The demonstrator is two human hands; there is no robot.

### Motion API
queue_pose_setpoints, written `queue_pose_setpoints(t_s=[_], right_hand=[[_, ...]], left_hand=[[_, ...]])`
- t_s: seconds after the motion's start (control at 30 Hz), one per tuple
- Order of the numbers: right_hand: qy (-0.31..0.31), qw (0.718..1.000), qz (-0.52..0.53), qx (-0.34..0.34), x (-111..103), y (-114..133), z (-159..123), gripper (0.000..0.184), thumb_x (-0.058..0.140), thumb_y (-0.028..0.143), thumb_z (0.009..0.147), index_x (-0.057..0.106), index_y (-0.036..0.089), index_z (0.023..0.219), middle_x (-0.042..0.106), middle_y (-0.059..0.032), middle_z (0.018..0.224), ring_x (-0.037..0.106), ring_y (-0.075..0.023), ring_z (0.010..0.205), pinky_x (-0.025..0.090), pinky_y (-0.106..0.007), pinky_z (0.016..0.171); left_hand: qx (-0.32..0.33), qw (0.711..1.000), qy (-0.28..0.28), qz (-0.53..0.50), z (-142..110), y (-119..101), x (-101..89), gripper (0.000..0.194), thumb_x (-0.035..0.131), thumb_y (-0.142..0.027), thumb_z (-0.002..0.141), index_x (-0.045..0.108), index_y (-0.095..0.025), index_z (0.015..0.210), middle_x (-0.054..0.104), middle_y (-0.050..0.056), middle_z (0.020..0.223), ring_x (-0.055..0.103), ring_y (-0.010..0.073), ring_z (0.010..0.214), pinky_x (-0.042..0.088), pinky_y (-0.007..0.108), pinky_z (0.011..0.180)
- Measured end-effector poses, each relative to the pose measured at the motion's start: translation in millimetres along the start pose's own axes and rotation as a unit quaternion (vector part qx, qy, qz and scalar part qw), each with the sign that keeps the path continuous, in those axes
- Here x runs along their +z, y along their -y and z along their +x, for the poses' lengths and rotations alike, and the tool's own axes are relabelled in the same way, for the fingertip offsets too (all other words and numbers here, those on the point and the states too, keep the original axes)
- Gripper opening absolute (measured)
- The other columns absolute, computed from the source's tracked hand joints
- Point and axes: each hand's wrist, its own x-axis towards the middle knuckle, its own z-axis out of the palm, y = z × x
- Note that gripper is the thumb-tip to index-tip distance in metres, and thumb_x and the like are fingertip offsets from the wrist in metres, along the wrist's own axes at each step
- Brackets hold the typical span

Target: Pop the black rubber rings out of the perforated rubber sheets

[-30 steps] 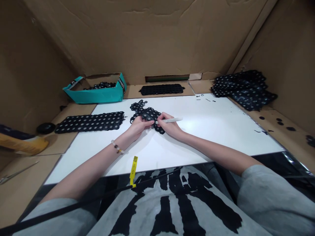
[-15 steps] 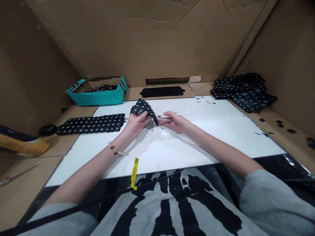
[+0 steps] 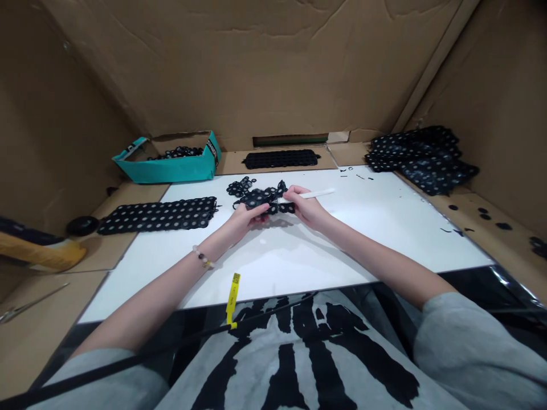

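My left hand (image 3: 250, 216) is closed on the near edge of a black sheet of joined rings (image 3: 258, 198), thumb on top. Pale dots show through the rings, and the sheet is bent and crumpled just above the white board. In my right hand (image 3: 310, 208) is a slim white pen-like tool (image 3: 318, 194), its back end pointing right. The tool's tip meets the sheet near its right end; the exact contact is too small to make out. Right fingers also touch the sheet's right edge. A small cluster of black rings (image 3: 240, 186) lies just beyond the left hand.
A flat dotted black sheet (image 3: 160, 216) lies left, another (image 3: 282, 159) at the back. The teal box (image 3: 166, 169) holds black rings. More sheets are piled (image 3: 423, 156) at right. Tweezers (image 3: 34, 302) lie far left. Cardboard walls surround the white board (image 3: 363, 245).
The held sheet has come down and right, now flatter between both hands. My right hand and the white tool have moved onto it. A cluster of rings now shows on the board behind.
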Motion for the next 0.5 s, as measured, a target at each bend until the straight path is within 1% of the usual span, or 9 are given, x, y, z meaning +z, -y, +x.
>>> queue_pose_setpoints(t_s=[0.1, 0.17, 0.2, 0.27, 0.3, 0.33, 0.37, 0.47, 0.5], right_hand=[[0.005, 0.996, -0.085, -0.032, -1.2, -0.4, -0.2, 0.022, 0.069, 0.032, 0.067, 0.052, 0.020, 0.061, 0.049, 0.0043, 0.061, 0.041, -0.0108, 0.061, 0.031, -0.024, 0.057], [0.012, 0.993, -0.111, -0.043, -1.3, -1.1, -0.4, 0.022, 0.068, 0.034, 0.068, 0.053, 0.020, 0.063, 0.050, 0.0040, 0.062, 0.042, -0.0115, 0.062, 0.031, -0.024, 0.058], [0.013, 0.992, -0.115, -0.048, -1.4, -1.3, -0.5, 0.022, 0.068, 0.035, 0.069, 0.053, 0.020, 0.064, 0.050, 0.0039, 0.063, 0.042, -0.0118, 0.063, 0.032, -0.024, 0.058], [0.016, 0.992, -0.111, -0.060, -1.7, -1.3, -0.2, 0.023, 0.067, 0.036, 0.070, 0.052, 0.020, 0.064, 0.050, 0.0038, 0.064, 0.044, -0.0121, 0.064, 0.033, -0.025, 0.060], [0.018, 0.992, -0.106, -0.066, -1.9, -0.9, 0.0, 0.023, 0.067, 0.036, 0.070, 0.052, 0.020, 0.064, 0.051, 0.0037, 0.064, 0.044, -0.0121, 0.065, 0.034, -0.025, 0.061], [0.020, 0.992, -0.103, -0.069, -2.1, -0.4, 0.1, 0.023, 0.067, 0.036, 0.070, 0.051, 0.020, 0.064, 0.051, 0.0037, 0.064, 0.045, -0.0121, 0.065, 0.034, -0.025, 0.061], [0.023, 0.992, -0.101, -0.070, -2.2, 0.3, 0.2, 0.023, 0.067, 0.036, 0.070, 0.051, 0.020, 0.064, 0.050, 0.0038, 0.064, 0.045, -0.0119, 0.065, 0.034, -0.024, 0.061], [0.017, 0.994, -0.093, -0.047, -2.0, 3.2, -0.6, 0.022, 0.067, 0.034, 0.069, 0.050, 0.020, 0.064, 0.049, 0.0042, 0.064, 0.044, -0.0114, 0.064, 0.035, -0.024, 0.059], [0.012, 0.996, -0.088, -0.032, -1.7, 4.4, -1.2, 0.022, 0.067, 0.034, 0.068, 0.050, 0.020, 0.064, 0.049, 0.0042, 0.064, 0.045, -0.0113, 0.064, 0.036, -0.024, 0.060]], left_hand=[[-0.088, 0.994, 0.012, -0.065, -0.1, -1.9, -0.4, 0.023, 0.081, -0.023, 0.071, 0.066, -0.015, 0.087, 0.070, 0.006, 0.082, 0.066, 0.0164, 0.070, 0.056, 0.027, 0.068], [-0.152, 0.982, 0.037, -0.103, -0.6, -5.3, -0.6, 0.020, 0.077, -0.027, 0.077, 0.066, -0.017, 0.089, 0.071, 0.009, 0.085, 0.067, 0.0177, 0.071, 0.056, 0.028, 0.066], [-0.187, 0.974, 0.061, -0.110, -1.1, -7.3, -0.7, 0.022, 0.075, -0.032, 0.080, 0.066, -0.016, 0.092, 0.072, 0.011, 0.088, 0.067, 0.0183, 0.070, 0.056, 0.028, 0.064], [-0.252, 0.954, 0.110, -0.116, -2.6, -10.4, -0.6, 0.033, 0.068, -0.044, 0.084, 0.067, -0.013, 0.097, 0.072, 0.016, 0.095, 0.067, 0.0195, 0.069, 0.055, 0.029, 0.060], [-0.272, 0.946, 0.125, -0.122, -3.4, -11.1, -0.3, 0.038, 0.065, -0.047, 0.086, 0.066, -0.012, 0.099, 0.071, 0.018, 0.097, 0.067, 0.0196, 0.069, 0.054, 0.029, 0.059], [-0.277, 0.943, 0.128, -0.131, -4.0, -11.1, 0.2, 0.038, 0.064, -0.047, 0.087, 0.067, -0.011, 0.099, 0.071, 0.019, 0.098, 0.066, 0.0191, 0.068, 0.054, 0.028, 0.058], [-0.269, 0.946, 0.117, -0.140, -4.5, -10.3, 0.7, 0.035, 0.065, -0.044, 0.087, 0.067, -0.011, 0.097, 0.071, 0.017, 0.095, 0.065, 0.0180, 0.067, 0.053, 0.027, 0.058], [-0.187, 0.969, 0.053, -0.152, -4.4, -5.2, 2.3, 0.013, 0.073, -0.022, 0.082, 0.065, -0.013, 0.086, 0.068, 0.008, 0.077, 0.062, 0.0129, 0.063, 0.051, 0.023, 0.059], [-0.155, 0.977, 0.037, -0.145, -4.0, -3.2, 2.7, 0.012, 0.075, -0.017, 0.080, 0.063, -0.014, 0.082, 0.066, 0.005, 0.073, 0.061, 0.0119, 0.062, 0.051, 0.023, 0.060]])
